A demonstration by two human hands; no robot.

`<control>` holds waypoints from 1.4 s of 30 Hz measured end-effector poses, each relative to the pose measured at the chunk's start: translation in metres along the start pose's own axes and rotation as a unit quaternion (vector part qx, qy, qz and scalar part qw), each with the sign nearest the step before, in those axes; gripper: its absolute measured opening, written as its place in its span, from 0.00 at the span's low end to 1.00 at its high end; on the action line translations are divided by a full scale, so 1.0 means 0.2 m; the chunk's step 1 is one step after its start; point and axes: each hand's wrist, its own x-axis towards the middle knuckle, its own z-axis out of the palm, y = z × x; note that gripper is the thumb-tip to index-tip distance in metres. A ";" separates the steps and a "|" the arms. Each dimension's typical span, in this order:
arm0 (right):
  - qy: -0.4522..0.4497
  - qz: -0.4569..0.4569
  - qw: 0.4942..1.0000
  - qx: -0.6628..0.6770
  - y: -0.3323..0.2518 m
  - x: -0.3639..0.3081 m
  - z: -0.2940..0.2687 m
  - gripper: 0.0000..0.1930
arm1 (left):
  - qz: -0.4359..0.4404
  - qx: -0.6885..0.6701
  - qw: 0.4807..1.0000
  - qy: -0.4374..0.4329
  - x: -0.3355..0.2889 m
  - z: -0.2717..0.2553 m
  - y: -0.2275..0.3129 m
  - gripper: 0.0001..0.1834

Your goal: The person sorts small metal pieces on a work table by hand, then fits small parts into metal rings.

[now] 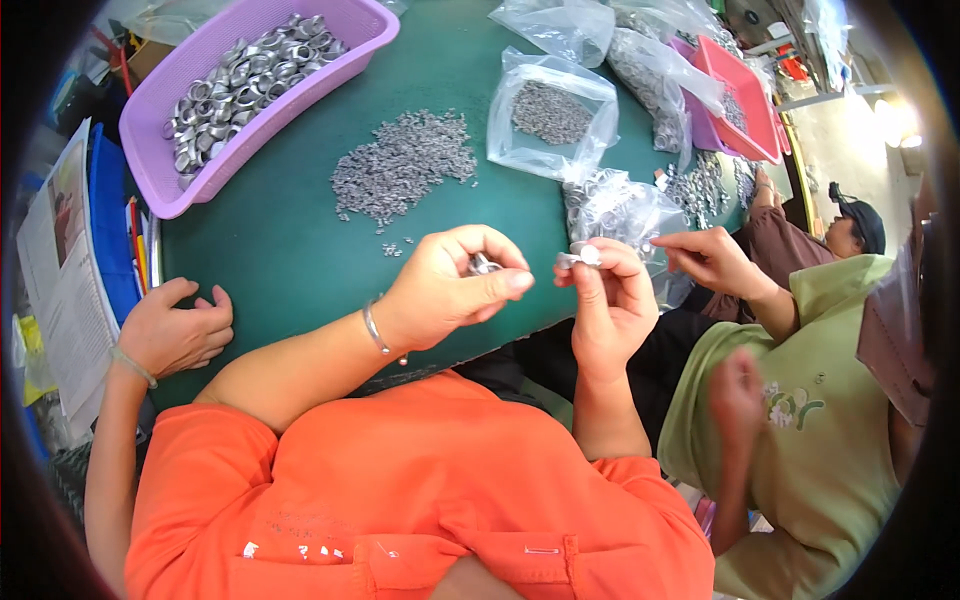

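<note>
My left hand, with a bangle at the wrist, is closed around a silvery metal ring that shows between the curled fingers and thumb. Whether more pieces lie in that palm is hidden. A little to the right, my right hand pinches a small silvery metal piece with a round flat face between thumb and fingers. The two hands are apart, above the table's near edge. Just beyond the right hand lies a clear plastic bag of metal rings.
A purple basket of metal rings stands far left. Small grey parts form a pile on the green table, near an open plastic bag. Co-workers' hands are close: one at left, one pointing at right.
</note>
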 end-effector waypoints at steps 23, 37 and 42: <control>0.022 0.092 0.994 0.055 -0.02 0.01 0.04 0.07 | 0.274 0.268 0.923 0.032 0.03 -0.03 -0.01 0.04; -0.069 -0.154 0.962 -0.214 -0.01 0.04 0.08 0.10 | 0.063 -0.005 0.998 0.004 0.03 -0.04 -0.01 0.07; -0.020 -0.119 0.975 -0.185 -0.02 0.08 0.08 0.10 | 0.036 -0.119 0.992 -0.011 0.04 -0.07 0.00 0.12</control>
